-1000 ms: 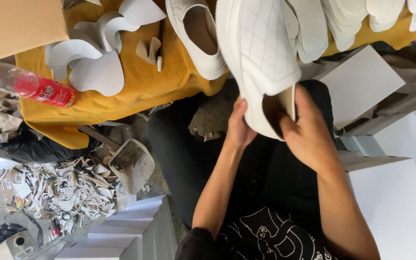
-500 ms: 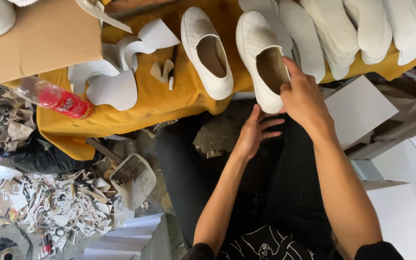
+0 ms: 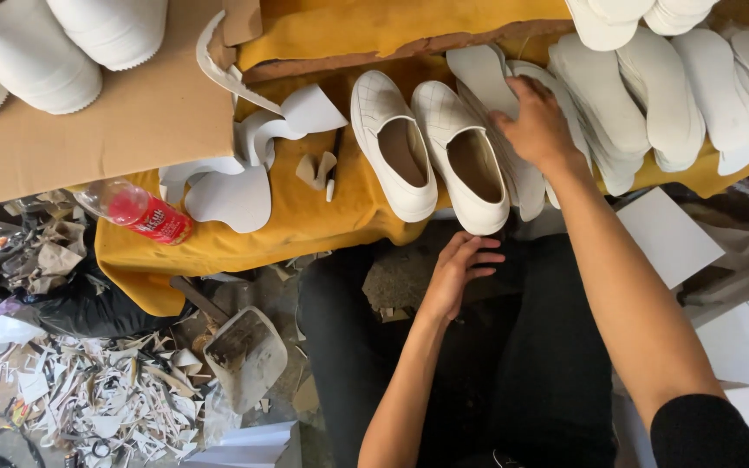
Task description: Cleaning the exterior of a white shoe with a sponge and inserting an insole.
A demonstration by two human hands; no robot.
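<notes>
Two white quilted slip-on shoes (image 3: 391, 156) (image 3: 464, 154) stand side by side on the yellow-covered table (image 3: 305, 221), openings up. My right hand (image 3: 537, 126) reaches over them and rests on a stack of flat white insoles (image 3: 487, 74) just right of the second shoe; whether its fingers grip one is unclear. My left hand (image 3: 457, 273) hangs below the table edge above my lap, fingers loosely spread, holding nothing. More white soles (image 3: 652, 104) lie in rows further right.
White cut-out scraps (image 3: 231, 195) and a red-labelled plastic bottle (image 3: 140, 212) lie at the table's left. A cardboard sheet (image 3: 132, 121) bears white shoes (image 3: 28, 61). On the floor are paper offcuts (image 3: 88, 399), a dustpan (image 3: 244, 355), a black bag (image 3: 62, 295) and white boxes (image 3: 678, 238).
The shoe held up in both hands has been set down beside the other one. My right hand has moved on to the insole stack; my left hand dropped to my lap.
</notes>
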